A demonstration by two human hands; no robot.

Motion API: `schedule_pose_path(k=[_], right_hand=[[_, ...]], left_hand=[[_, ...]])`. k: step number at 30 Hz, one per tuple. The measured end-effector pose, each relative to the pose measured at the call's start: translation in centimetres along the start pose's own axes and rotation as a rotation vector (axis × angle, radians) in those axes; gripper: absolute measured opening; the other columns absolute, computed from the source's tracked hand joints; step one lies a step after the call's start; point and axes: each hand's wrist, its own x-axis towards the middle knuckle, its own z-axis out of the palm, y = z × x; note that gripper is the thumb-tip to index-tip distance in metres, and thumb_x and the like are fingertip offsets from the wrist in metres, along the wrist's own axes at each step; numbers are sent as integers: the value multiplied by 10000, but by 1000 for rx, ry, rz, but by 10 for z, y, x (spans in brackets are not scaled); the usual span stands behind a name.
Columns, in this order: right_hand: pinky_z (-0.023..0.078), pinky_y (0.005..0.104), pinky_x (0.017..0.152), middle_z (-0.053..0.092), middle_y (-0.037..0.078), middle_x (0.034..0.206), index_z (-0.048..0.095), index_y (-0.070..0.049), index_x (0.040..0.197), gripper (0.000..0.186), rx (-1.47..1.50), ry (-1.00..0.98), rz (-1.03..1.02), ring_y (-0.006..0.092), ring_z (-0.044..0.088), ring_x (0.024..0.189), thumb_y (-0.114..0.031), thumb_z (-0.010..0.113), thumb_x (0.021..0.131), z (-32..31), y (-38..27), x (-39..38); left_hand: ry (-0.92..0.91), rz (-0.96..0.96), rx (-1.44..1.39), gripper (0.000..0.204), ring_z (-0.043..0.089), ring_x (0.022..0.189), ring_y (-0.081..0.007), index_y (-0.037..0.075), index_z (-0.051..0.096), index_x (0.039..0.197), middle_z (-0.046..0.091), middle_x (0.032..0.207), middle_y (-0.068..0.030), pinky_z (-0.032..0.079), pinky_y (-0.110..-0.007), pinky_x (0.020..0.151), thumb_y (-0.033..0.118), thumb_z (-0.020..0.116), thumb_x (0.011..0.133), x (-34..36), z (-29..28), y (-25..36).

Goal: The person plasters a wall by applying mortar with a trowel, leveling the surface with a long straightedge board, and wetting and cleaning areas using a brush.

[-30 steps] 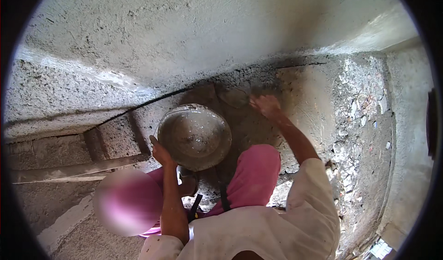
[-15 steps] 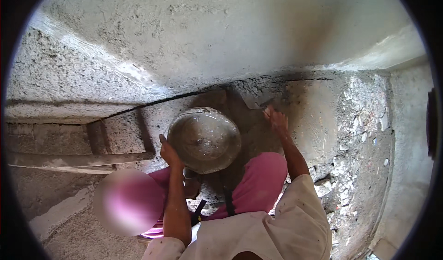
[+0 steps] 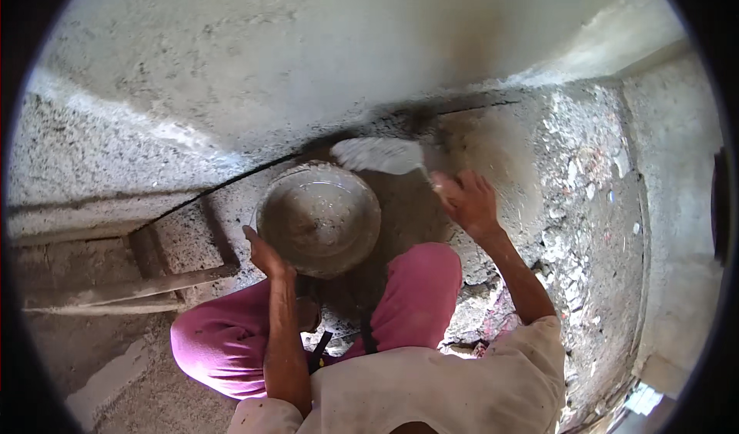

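A round, shallow grey pan (image 3: 289,261) with some wet mortar (image 3: 319,218) inside sits in front of my knees. My left hand (image 3: 269,255) is closed on its near left rim, thumb up along the outside. In my right hand (image 3: 471,205) is the handle of a trowel (image 3: 404,157), gripped beyond the pan's right side. Its blade points left, above the floor and near the pan's far rim. Pale grey mortar seems to lie on the blade, though motion blurs it.
A plastered wall (image 3: 323,64) runs across the far side, with a dark gap along its foot. To the left lies a wooden frame (image 3: 154,284). Rubble and plaster crumbs (image 3: 573,180) cover the floor at right, below another wall (image 3: 681,203).
My right hand has lifted the trowel from the floor by the wall foot and swung its blade left toward the pan. My left hand stays on the pan's rim.
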Motion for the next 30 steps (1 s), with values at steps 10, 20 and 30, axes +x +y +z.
schedule_pose_path(k=[10,20,30], right_hand=[[443,488,899,505,241,1266,399,-62,1344,462,483,-86,608,457,519,1110,-180,557,926,84,29,-90],[494,484,806,551,270,1144,290,12,1293,495,620,-198,846,421,595,973,-234,538,943,258,-31,0],[505,435,650,518,130,919,293,-48,1284,507,1230,178,841,250,578,749,-246,586,921,245,-106,71]], left_hand=[[97,83,140,760,629,942,-230,-76,610,1139,631,1123,-126,525,-354,812,637,506,899,0,7,0],[59,-27,33,771,613,904,-235,-108,596,1132,625,1090,-151,516,-361,801,624,509,907,9,-4,-2],[47,-33,20,791,611,931,-229,-95,575,1188,622,1127,-138,502,-350,841,638,514,898,9,-16,-8]])
